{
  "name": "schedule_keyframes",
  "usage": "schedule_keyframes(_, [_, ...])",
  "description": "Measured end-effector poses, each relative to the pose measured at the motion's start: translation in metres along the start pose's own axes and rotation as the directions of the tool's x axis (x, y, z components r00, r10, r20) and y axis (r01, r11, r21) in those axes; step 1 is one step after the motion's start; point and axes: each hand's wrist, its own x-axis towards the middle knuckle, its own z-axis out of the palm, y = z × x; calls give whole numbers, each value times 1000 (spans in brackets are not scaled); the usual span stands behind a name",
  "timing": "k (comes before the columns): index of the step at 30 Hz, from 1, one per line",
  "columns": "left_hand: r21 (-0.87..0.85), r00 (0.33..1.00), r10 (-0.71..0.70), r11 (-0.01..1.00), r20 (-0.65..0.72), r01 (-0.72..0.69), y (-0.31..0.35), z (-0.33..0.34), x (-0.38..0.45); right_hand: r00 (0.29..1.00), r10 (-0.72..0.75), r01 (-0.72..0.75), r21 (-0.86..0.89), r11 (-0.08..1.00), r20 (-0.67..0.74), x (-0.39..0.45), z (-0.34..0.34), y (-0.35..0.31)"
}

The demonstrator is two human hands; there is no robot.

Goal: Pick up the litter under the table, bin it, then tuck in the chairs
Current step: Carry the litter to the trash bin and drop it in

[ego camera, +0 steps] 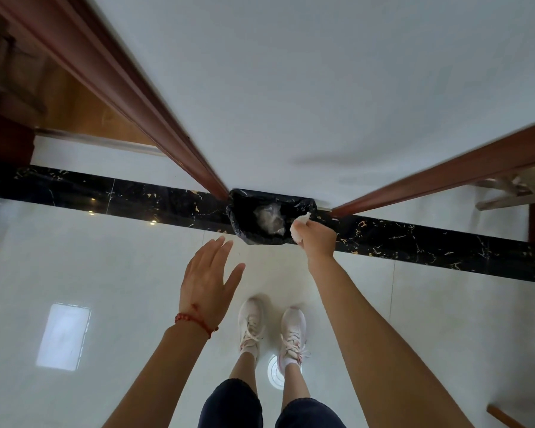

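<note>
The person stands on a glossy white tiled floor (121, 257), facing a small bin (269, 217) lined with a black plastic bag. The bin sits on a black marble strip (105, 193) veined with gold, right against a white wall (291, 88), between 2 reddish-brown wooden door frames (130, 88).

The right hand (317, 239) is held out over the bin's right rim, its fingers curled around a crumpled white tissue (298, 228). The tissue is soft and wadded, with 1 ragged end poking out past the fingers above the bin's opening and another bulge showing at the near side of the fist. It is still in the grip, not yet inside the bag.

Down in the bin lies a scrunched piece of clear, greyish plastic wrap (271, 217), shiny against the dark liner.

The left hand (209, 281) hovers just near and left of the bin, fingers straight and slightly spread, holding nothing. A red beaded bracelet (195, 322) circles that wrist.

Below, 2 pale pink sneakers (252, 324) with white laces stand side by side on the tiles.
</note>
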Motion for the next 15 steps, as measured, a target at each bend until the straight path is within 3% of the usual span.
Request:
schedule_keyframes(4, [-16,999,-32,999,0,32,-4,-1,5,998,51,-55,101,993,45,9,5,-1])
schedule_keyframes(7, [-9,998,-53,999,16,53,-6,-1,4,996,22,-23,20,1000,82,4,-2,1])
schedule_keyframes(11, [5,998,-55,998,35,55,-5,-6,2,971,-194,214,-155,964,138,-19,-19,1])
schedule_keyframes(15, [21,999,-22,1000,35,22,5,-17,-3,895,-387,445,-378,812,222,-53,-43,-1])
